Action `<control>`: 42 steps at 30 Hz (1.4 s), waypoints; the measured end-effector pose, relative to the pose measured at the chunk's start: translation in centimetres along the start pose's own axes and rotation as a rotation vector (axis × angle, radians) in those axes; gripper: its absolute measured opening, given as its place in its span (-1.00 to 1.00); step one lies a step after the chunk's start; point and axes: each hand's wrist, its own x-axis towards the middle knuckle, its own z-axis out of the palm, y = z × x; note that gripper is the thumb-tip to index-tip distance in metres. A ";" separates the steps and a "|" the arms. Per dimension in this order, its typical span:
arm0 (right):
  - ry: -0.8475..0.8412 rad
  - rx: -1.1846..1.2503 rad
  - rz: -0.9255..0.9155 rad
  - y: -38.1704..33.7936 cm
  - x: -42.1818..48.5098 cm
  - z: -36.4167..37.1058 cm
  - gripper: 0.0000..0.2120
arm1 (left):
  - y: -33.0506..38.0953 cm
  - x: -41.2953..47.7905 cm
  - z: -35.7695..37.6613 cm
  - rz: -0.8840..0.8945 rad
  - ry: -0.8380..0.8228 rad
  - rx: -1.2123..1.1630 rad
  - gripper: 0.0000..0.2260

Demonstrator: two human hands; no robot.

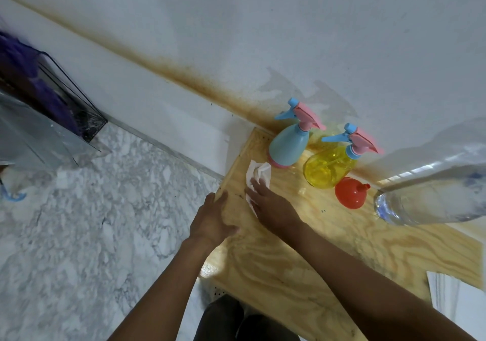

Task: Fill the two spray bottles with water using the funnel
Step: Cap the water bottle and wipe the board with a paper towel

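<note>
A blue spray bottle [289, 143] and a yellow spray bottle [327, 167] stand on the wooden table [302, 256] near the wall, both with pink and blue trigger heads on. A red funnel [351, 192] lies on its side to the right of the yellow bottle. A large clear water bottle [431, 196] lies at the right edge. My right hand [271, 203] presses flat on a white tissue [259, 177] in front of the blue bottle. My left hand [213, 218] rests on the table's left edge with its fingers straight.
The table stands in a corner against a stained white wall [263, 51]. To the left lies a grey marble floor [92, 222]. A clear plastic bag with dark and purple things [34, 103] sits at the far left. Something white [452, 301] lies by the table's near right corner.
</note>
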 end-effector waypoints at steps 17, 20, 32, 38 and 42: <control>-0.163 0.179 0.098 -0.5 4.2 -0.7 -0.51 | -0.1 0.0 0.2 -0.005 0.028 -0.072 -0.09; -0.184 0.187 0.025 0.2 2.3 -1.4 -0.50 | -0.1 0.1 0.2 -0.013 0.022 -0.063 -0.08; -0.087 0.286 0.178 -2.7 0.4 0.8 -0.44 | 0.2 0.0 0.1 0.003 0.003 -0.025 -0.09; -0.286 0.307 0.121 -2.3 -1.7 -1.2 -0.53 | 0.6 -0.4 -0.2 0.018 -0.019 -0.041 -0.09; -0.160 0.448 0.194 -1.6 -3.8 -3.7 -0.68 | 1.0 -1.0 -0.7 0.006 -0.037 0.052 -0.10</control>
